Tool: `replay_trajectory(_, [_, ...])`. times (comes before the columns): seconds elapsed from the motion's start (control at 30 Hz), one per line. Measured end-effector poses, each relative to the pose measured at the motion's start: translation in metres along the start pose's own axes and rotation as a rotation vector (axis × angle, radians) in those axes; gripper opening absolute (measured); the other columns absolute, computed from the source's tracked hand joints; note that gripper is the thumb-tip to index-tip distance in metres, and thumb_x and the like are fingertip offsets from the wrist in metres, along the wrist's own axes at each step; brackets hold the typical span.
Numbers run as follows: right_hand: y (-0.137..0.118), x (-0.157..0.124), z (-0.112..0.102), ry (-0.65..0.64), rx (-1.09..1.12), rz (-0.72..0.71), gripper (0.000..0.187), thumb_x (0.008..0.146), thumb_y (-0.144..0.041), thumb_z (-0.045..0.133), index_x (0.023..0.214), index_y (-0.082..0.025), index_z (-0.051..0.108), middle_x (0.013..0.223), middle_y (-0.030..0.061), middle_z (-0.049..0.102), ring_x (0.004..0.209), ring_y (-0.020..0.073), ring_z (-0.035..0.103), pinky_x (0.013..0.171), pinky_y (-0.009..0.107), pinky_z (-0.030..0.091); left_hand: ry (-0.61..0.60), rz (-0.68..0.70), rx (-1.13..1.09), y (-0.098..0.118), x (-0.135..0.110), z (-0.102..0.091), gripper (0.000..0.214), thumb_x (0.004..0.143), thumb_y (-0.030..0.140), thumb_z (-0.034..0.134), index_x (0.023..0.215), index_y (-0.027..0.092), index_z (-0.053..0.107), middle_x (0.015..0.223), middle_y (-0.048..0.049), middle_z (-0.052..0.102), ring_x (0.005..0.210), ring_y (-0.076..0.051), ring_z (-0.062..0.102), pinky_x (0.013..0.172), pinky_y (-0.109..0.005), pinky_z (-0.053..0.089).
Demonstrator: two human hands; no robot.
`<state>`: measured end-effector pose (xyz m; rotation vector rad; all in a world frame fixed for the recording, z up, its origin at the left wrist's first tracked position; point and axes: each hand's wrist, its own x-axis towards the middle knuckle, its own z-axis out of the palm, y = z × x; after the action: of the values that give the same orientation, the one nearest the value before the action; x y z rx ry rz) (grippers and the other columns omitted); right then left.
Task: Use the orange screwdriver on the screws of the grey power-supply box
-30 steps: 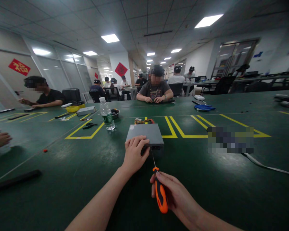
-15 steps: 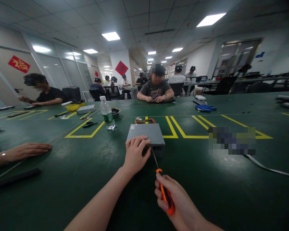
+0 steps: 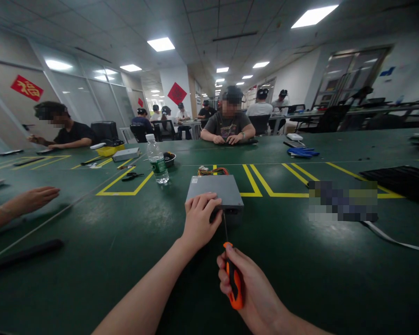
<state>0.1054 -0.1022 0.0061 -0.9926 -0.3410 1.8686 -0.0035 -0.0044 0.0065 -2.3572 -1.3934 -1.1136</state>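
A flat grey metal box [image 3: 216, 188] lies on the green table [image 3: 125, 251] in front of me, with coloured wires [image 3: 212, 171] at its far end. My left hand [image 3: 199, 221] rests on its near left corner, fingers curled over the edge. My right hand [image 3: 249, 288] is closed round an orange and black screwdriver [image 3: 233, 279]. The thin shaft points up at the box's near face, beside my left hand.
A water bottle [image 3: 157, 160] stands left of the box, with scissors [image 3: 131, 176] and a small bowl [image 3: 169, 159] near it. Another person's hand [image 3: 31, 199] lies on the table at left. A black bar [image 3: 24, 253] and a white cable [image 3: 394, 239] lie nearby. Several people sit across.
My right hand has turned the screwdriver and brought it a little left, more upright to the box. The other person's hand at left has pulled back somewhat.
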Motion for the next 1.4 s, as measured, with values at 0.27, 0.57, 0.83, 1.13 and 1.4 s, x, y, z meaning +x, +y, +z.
replay_trajectory(0.27, [-0.008, -0.004, -0.003, 0.051, -0.011, 0.071, 0.021, 0.083, -0.037, 0.05, 0.081, -0.016, 0.053, 0.063, -0.002, 0.05, 0.046, 0.005, 0.042, 0.041, 0.017, 0.032, -0.005, 0.004, 0.009, 0.0, 0.0, -0.001, 0.019, 0.08, 0.025, 0.052, 0.099, 0.026, 0.055, 0.115, -0.001, 0.057, 0.11, -0.019, 0.047, 0.089, -0.036, 0.03])
replay_trajectory(0.57, [-0.008, -0.007, -0.007, 0.073, -0.048, 0.084, 0.027, 0.086, -0.039, 0.045, 0.083, -0.014, 0.056, 0.063, -0.0007, 0.052, 0.048, 0.0059, 0.046, 0.044, 0.017, 0.036, -0.002, 0.019, 0.002, 0.0, 0.0, -0.002, 0.02, 0.08, 0.025, 0.052, 0.1, 0.026, 0.054, 0.115, -0.0013, 0.057, 0.109, -0.019, 0.047, 0.089, -0.036, 0.029])
replay_trajectory(0.83, [-0.005, -0.005, -0.007, 0.052, -0.024, -0.029, 0.017, 0.076, -0.03, 0.061, 0.072, -0.015, 0.052, 0.066, -0.0015, 0.052, 0.047, 0.0039, 0.042, 0.039, 0.015, 0.028, 0.019, 0.025, 0.014, -0.001, -0.001, 0.0, 0.02, 0.08, 0.025, 0.052, 0.1, 0.026, 0.055, 0.114, -0.0012, 0.057, 0.108, -0.019, 0.048, 0.088, -0.037, 0.03])
replay_trajectory(1.13, [-0.012, -0.01, -0.002, 0.074, -0.017, 0.098, 0.024, 0.085, -0.036, 0.048, 0.086, -0.014, 0.056, 0.066, 0.0009, 0.054, 0.05, 0.0063, 0.047, 0.041, 0.016, 0.032, 0.023, 0.031, 0.022, -0.001, -0.001, 0.001, 0.02, 0.08, 0.025, 0.053, 0.099, 0.026, 0.056, 0.114, -0.0018, 0.058, 0.109, -0.02, 0.048, 0.088, -0.037, 0.03])
replay_trajectory(1.4, [-0.01, -0.01, -0.005, 0.047, -0.009, 0.069, 0.028, 0.087, -0.038, 0.044, 0.082, -0.013, 0.056, 0.064, 0.0002, 0.052, 0.047, 0.005, 0.044, 0.041, 0.016, 0.032, 0.004, 0.034, 0.015, -0.002, -0.001, 0.0, 0.02, 0.081, 0.025, 0.052, 0.101, 0.026, 0.054, 0.116, -0.0013, 0.057, 0.11, -0.019, 0.047, 0.089, -0.037, 0.029])
